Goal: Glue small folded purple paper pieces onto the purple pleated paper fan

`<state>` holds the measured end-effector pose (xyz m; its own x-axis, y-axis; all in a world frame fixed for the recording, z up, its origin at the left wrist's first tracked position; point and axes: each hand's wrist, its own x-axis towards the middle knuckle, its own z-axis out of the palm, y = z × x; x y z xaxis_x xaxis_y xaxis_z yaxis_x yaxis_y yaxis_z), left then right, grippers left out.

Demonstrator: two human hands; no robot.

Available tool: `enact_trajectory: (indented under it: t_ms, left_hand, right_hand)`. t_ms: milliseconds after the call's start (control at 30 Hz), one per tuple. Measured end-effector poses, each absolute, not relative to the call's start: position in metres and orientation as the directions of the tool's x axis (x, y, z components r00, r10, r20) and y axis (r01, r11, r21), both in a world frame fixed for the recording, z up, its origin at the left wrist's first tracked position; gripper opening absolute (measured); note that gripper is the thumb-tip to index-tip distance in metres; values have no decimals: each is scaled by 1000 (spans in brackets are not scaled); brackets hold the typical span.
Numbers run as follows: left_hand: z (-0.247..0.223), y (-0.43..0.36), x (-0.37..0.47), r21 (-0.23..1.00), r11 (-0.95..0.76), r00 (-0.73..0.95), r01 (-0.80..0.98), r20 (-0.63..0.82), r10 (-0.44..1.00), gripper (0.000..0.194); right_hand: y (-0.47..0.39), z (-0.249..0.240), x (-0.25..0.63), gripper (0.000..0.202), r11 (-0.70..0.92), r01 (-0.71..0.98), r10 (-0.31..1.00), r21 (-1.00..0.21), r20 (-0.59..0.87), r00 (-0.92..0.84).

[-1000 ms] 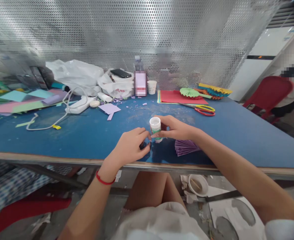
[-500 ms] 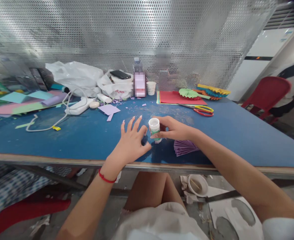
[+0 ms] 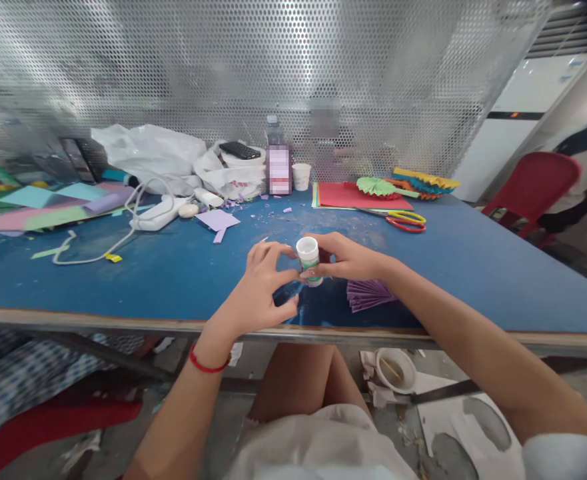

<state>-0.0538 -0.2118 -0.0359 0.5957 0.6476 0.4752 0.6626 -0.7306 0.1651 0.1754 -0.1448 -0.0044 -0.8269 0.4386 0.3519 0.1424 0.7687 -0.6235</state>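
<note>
My right hand [image 3: 346,257] is closed around a small white bottle [image 3: 311,261] with a green label, its round white top facing up. The bottle appears upright just over the blue table, but I cannot tell whether its base touches the surface. To its left, my left hand [image 3: 266,287] has bent, spread fingers and nothing in them. Its fingertips come close to the bottle's left side; contact is unclear. A pleated purple paper fan [image 3: 369,295] lies below my right hand, its right end hidden by my wrist.
Scissors [image 3: 406,221] and red paper [image 3: 358,195] lie behind on the right, with pleated green paper [image 3: 376,187] on top. Farther back stand a paper cup [image 3: 301,177] and a phone [image 3: 278,175]. A white cable [image 3: 100,261], purple scraps [image 3: 218,220] and plastic bags [image 3: 148,155] are leftward.
My left hand's fingers have curled inward from a wider spread, and its wrist has shifted slightly left and down. My right hand stays in place with the bottle.
</note>
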Motion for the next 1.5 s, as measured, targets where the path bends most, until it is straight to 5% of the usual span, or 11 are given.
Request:
enact_trajectory:
  t_ms: [1033,1500]
  left_hand:
    - [-35,-214,-53,190,-735,579,652,502,643,26]
    - [-38,-212,-52,86,-746,587,660,561,584,16]
  right_hand:
    - [-140,-7,177,27,754,138,446,-642,347,-825]
    - [-143,1,181,30,741,136,461,-658,351,-815]
